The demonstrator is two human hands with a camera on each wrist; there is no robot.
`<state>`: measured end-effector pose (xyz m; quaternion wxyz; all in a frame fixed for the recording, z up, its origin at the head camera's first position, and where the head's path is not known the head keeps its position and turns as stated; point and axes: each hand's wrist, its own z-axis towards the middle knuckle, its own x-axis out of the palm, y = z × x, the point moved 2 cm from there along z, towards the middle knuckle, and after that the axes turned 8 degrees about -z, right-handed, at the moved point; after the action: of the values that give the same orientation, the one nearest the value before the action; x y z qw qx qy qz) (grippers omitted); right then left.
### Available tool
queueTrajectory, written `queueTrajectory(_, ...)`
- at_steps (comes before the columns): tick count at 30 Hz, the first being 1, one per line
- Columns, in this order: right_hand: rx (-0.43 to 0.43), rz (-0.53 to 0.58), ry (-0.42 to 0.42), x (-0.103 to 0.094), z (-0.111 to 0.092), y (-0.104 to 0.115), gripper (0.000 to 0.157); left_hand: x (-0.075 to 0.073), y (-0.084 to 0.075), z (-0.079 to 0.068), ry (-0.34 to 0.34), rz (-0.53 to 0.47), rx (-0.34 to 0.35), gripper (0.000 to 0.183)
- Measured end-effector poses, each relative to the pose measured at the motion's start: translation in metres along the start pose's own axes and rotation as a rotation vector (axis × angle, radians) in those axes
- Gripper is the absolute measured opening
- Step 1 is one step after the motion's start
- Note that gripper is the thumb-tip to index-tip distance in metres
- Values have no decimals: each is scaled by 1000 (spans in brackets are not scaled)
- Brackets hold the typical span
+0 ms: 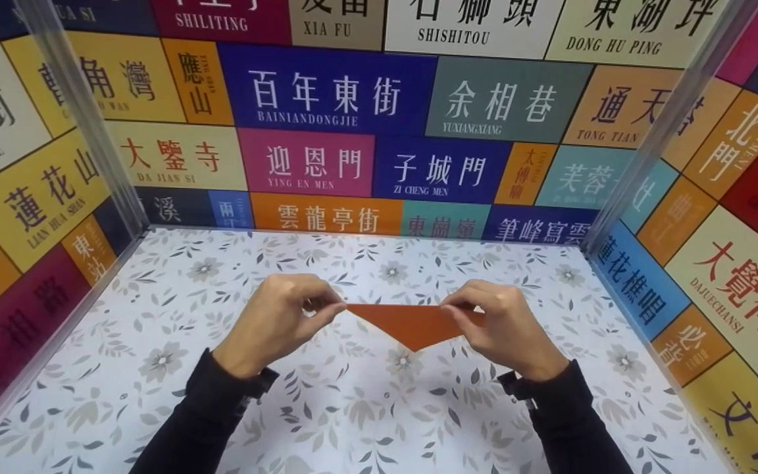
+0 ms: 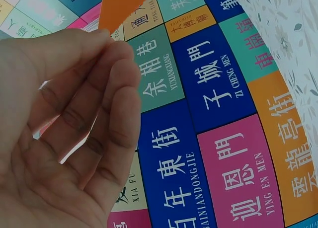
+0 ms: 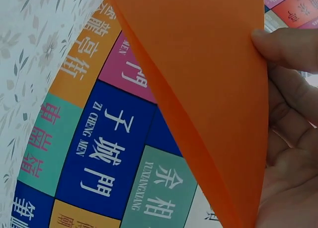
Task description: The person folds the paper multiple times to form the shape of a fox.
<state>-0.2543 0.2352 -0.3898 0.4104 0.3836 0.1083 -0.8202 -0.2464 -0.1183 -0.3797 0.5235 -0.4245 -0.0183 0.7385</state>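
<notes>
Left hand [image 1: 277, 324] pinches one corner of folded orange paper [image 1: 408, 324], right hand [image 1: 509, 326] its top edge; likely light, pliable, easily creased; best pinched gently at fold ends

Folded sheet [image 1: 412, 324], plain orange. Counter [image 1: 326, 421], white, printed with grey and beige flowers and leaves. Sleeves [image 1: 188, 421], solid black. Backdrop [image 1: 412, 72], a patchwork of yellow, orange, pink, maroon, deep blue, teal and cream rectangles bearing white, red or dark lettering.
</notes>
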Motion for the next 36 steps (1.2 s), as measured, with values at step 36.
queueTrajectory(36,10,-50,13,-4,0,-7,14,-4,1,2,-69,99,-19,6)
